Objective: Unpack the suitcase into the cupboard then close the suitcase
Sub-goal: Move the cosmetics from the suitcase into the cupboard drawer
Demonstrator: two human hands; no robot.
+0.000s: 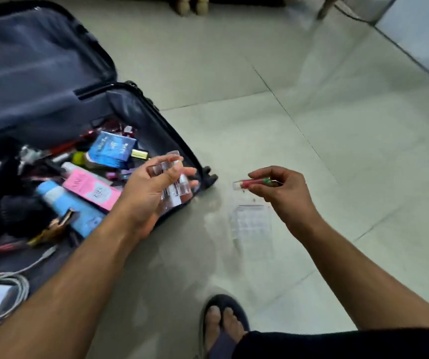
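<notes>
– where's the suitcase (141,117)?

– lying open on the floor (299,125), the near half packed with small boxes and tubes, a blue tube (66,203) among them. looks like the unpacking step, barely begun.

– and the hands?

– the left hand (154,187) curls its fingers round a bunch of clear little bottles (174,187) over the case's edge. the right hand (280,190) pinches a red tube (253,182) above the floor.

– next?

– i'd guess carrying those to the cupboard, which i can't see from here.

Colours in my navy suitcase (141,104)

Blue box (111,150), pink box (90,187), light-blue tube (66,203); I'm holding a red-and-green tube (256,182).
</notes>
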